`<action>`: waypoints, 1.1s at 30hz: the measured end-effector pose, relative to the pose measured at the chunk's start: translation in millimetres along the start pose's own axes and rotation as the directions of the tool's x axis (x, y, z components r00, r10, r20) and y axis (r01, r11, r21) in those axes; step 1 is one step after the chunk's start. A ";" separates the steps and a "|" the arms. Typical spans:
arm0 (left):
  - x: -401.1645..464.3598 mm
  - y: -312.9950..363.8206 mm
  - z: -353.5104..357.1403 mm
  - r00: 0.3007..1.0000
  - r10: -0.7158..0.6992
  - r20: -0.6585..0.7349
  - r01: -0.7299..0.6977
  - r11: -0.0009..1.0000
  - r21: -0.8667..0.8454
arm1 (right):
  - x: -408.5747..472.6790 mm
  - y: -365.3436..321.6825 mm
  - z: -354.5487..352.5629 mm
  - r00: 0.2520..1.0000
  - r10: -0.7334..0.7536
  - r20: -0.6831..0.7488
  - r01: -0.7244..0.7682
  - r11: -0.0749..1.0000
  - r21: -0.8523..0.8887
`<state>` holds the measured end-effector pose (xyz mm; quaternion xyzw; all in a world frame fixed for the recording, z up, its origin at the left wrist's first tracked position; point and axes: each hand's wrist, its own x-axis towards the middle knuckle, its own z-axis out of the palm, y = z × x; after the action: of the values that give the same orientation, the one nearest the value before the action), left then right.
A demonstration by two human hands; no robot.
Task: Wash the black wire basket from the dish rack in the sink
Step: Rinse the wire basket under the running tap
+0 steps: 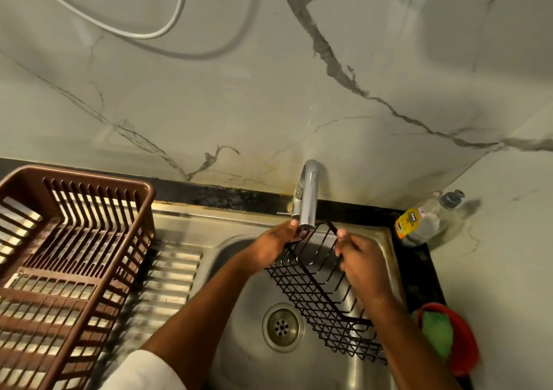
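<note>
While your hands hold it over the sink [239, 356], the basket [321, 293] hangs tilted, its far end lifted right up beneath the tap [308, 198] and its near end dropping toward you above the right side of the bowl. Your left hand [273, 247] grips the far end at its left corner, fingers curled round the wire just beside the spout. Your right hand [360, 265] grips the right rim, thumb up on the top wire (the fingers wrap out of view below). The drain [281, 326] sits open to the left of the basket. A brown dish rack [68, 264] stands on the ribbed drainboard at left. On the bench to the right, a soap bottle [419, 225] lies near the back corner, and a red bowl [462, 347] holding a green scrubber [437, 332] sits at the sink's edge.
</note>
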<state>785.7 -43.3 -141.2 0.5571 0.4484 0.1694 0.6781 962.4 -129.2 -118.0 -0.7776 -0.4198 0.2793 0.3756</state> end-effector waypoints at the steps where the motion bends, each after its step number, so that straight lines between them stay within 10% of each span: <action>1: -3.5 -1.6 -3.1 1.000 -0.013 0.012 0.013 1.000 0.002 | -1.0 -1.6 -3.8 1.000 0.005 0.001 -0.005 1.000 0.029; 14: -9.6 51.4 45.1 0.994 -0.006 -0.112 0.029 0.977 0.209 | -13.9 -9.7 14.3 0.973 -0.109 -0.206 0.034 0.941 -0.336; 19: -30.3 53.7 67.6 0.922 0.281 -0.267 0.134 0.416 0.899 | -7.2 -5.5 24.1 0.996 0.065 -0.063 -0.072 0.991 -0.114; 25: -47.6 -4.3 71.9 0.820 0.504 -0.272 0.002 0.472 0.881 | -11.2 -21.1 16.7 0.980 0.196 0.025 -0.197 0.960 0.199; 33: -37.4 3.1 53.7 0.842 0.458 -0.285 -0.012 0.544 0.839 | -21.7 -23.9 27.6 0.982 0.191 -0.006 -0.188 0.970 0.154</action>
<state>809.1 -102.0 -123.9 0.8011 0.5438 0.1685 0.1848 920.5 -129.5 -111.3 -0.7859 -0.3169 0.3372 0.4100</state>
